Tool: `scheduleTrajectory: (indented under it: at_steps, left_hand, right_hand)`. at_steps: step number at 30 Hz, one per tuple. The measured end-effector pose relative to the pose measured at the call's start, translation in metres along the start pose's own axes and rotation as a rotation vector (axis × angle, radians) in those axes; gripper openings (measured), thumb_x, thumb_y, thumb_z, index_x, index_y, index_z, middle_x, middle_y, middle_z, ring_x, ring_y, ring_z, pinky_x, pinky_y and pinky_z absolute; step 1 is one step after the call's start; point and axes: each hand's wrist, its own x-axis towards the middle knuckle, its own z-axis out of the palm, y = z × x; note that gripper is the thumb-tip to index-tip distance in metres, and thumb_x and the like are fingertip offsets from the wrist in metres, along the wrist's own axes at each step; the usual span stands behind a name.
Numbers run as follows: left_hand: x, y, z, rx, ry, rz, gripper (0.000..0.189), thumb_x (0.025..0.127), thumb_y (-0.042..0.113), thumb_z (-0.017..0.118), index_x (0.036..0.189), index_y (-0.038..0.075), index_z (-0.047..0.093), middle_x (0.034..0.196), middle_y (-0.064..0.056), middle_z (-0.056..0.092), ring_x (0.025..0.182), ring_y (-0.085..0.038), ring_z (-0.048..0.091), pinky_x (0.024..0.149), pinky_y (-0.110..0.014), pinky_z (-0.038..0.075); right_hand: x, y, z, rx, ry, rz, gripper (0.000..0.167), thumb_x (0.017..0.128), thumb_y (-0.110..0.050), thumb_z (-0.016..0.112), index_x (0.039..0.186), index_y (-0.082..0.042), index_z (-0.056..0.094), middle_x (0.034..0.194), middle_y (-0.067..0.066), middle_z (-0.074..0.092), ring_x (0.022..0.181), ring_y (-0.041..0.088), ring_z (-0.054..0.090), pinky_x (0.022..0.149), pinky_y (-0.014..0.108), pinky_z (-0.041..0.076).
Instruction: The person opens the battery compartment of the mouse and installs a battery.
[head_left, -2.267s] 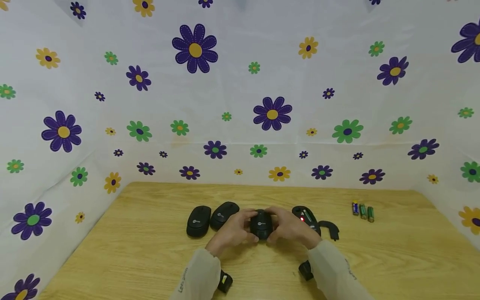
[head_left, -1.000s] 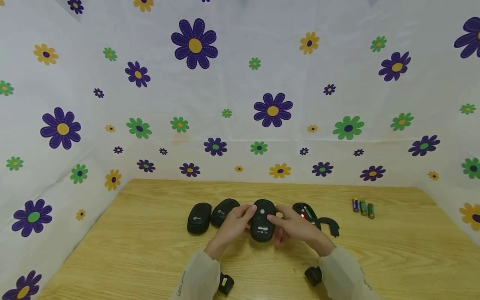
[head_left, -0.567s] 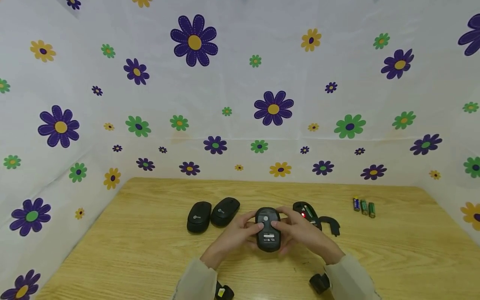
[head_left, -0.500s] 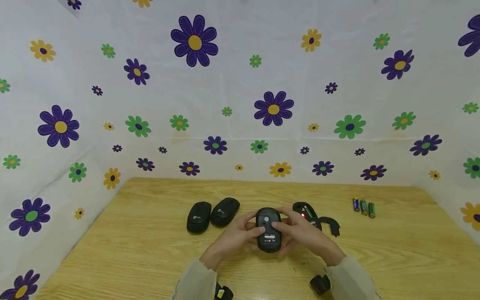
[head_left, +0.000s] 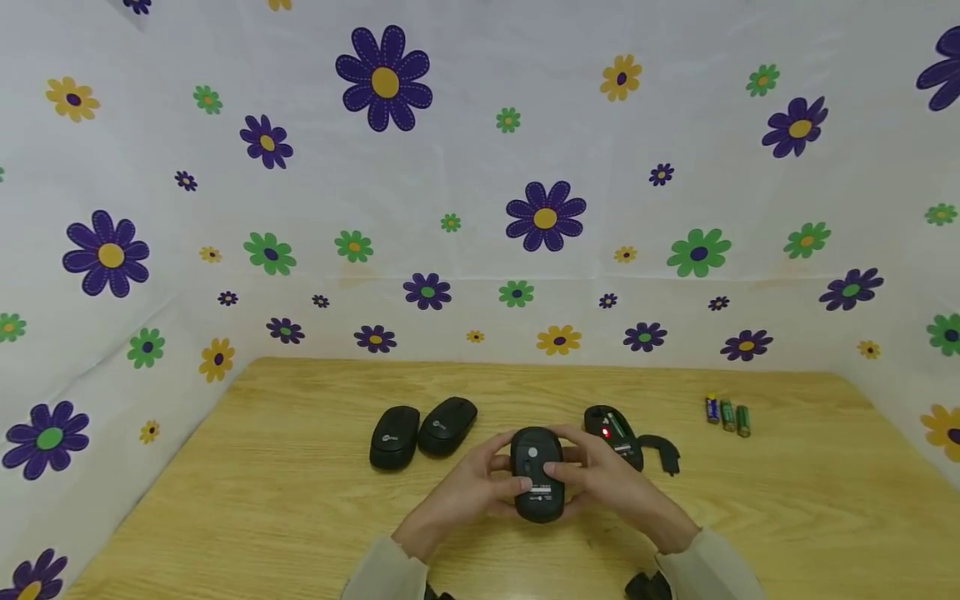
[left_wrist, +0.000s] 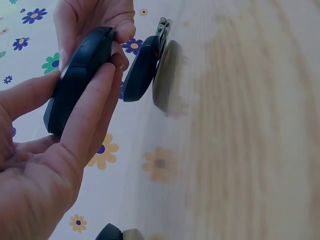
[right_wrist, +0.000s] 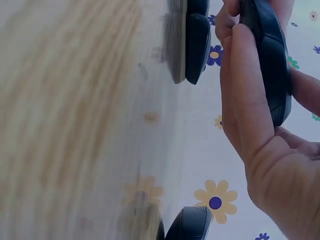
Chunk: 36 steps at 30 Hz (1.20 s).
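Note:
Both hands hold one black computer mouse [head_left: 537, 475] upside down, its label and round white spot facing up. My left hand [head_left: 471, 487] grips its left side, thumb on the underside. On the opposite side my right hand [head_left: 611, 482] grips it, thumb also pressed on the underside. In the left wrist view the mouse [left_wrist: 80, 75] is seen edge-on, raised off the table between the fingers. Behind the right hand lies another mouse [head_left: 628, 450], overturned with its battery bay uncovered, a battery inside and a red light glowing. Its curved black cover [head_left: 662, 450] lies beside it.
Two black mice, one at the left [head_left: 394, 437] and one beside it [head_left: 447, 426], sit upright on the wooden table [head_left: 300, 500]. Three loose batteries [head_left: 727, 415] lie at the back right. A flowered white cloth [head_left: 465, 167] hangs behind the table and along its sides.
The held mouse has been lifted and turned from upright to underside up, then drawn closer to the person. Both thumbs have moved onto its underside. The other mice and batteries stay put.

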Motion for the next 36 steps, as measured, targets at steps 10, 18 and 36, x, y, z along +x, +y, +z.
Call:
scheduleTrajectory:
  at_steps: [10,18,36]
  left_hand:
    - [-0.001,0.004,0.015,0.024,-0.018,-0.003,0.064,0.095,0.002,0.067,0.153,0.003,0.04,0.119,-0.017,0.062,0.098,-0.03,0.07,0.075,-0.041,0.063]
    - [-0.002,0.01,0.011,0.057,0.014,0.024,0.065,0.095,0.003,0.067,0.153,0.003,0.039,0.121,-0.017,0.063,0.099,-0.03,0.07,0.075,-0.041,0.063]
    - [-0.006,0.007,0.004,0.024,0.01,0.027,0.064,0.094,0.0,0.067,0.152,0.002,0.039,0.116,-0.017,0.064,0.097,-0.032,0.07,0.073,-0.043,0.063]
  right_hand:
    - [-0.015,0.001,-0.001,-0.038,0.052,0.008,0.055,0.102,-0.007,0.059,0.149,0.01,0.035,0.133,0.031,0.051,0.098,0.03,0.067,0.064,0.045,0.063]
    - [-0.009,-0.006,0.003,-0.108,0.056,-0.05,0.053,0.103,-0.003,0.057,0.148,0.013,0.034,0.128,0.032,0.054,0.099,0.033,0.067,0.06,0.048,0.062]
    - [-0.003,-0.007,0.011,-0.128,0.045,-0.077,0.047,0.107,-0.006,0.05,0.147,0.014,0.035,0.117,0.027,0.061,0.089,0.032,0.07,0.059,0.047,0.062]
